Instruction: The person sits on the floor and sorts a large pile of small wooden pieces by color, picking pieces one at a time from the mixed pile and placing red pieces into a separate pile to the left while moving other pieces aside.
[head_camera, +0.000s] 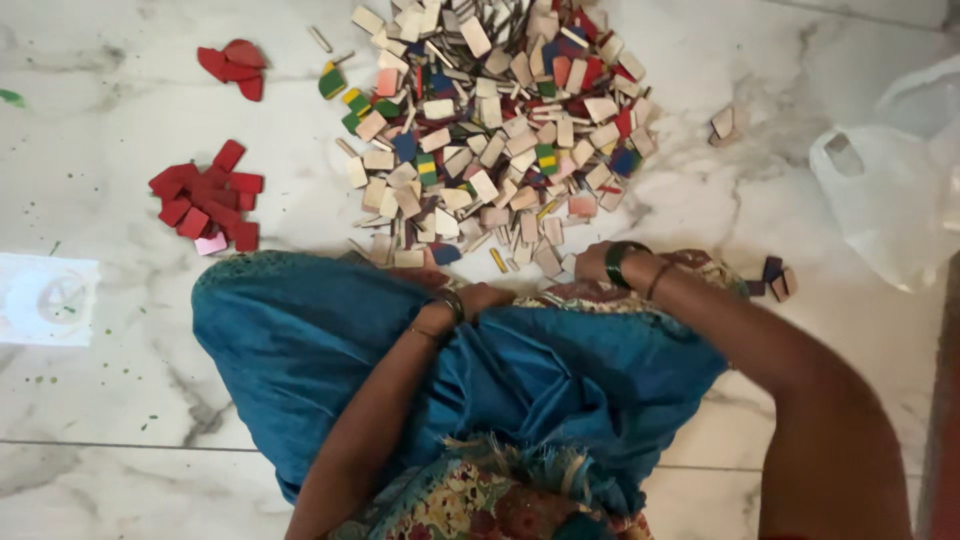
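Observation:
A big heap of small flat wooden tiles (500, 130), plain, red, blue, green and yellow, lies on the marble floor in front of me. My left hand (480, 298) rests at the near edge of the heap, past my blue-clothed knee (300, 330), fingers curled down and mostly hidden by the cloth. My right hand (592, 262), with a dark green bangle on its wrist, reaches down at the heap's near right edge; its fingers are hidden. Whether either hand holds a tile cannot be seen.
A sorted group of red tiles (208, 200) lies at the left, and a few red curved pieces (235, 65) farther back. A few dark tiles (775, 278) sit at the right, near a white plastic bag (890, 190). A white paper (45, 298) lies at far left.

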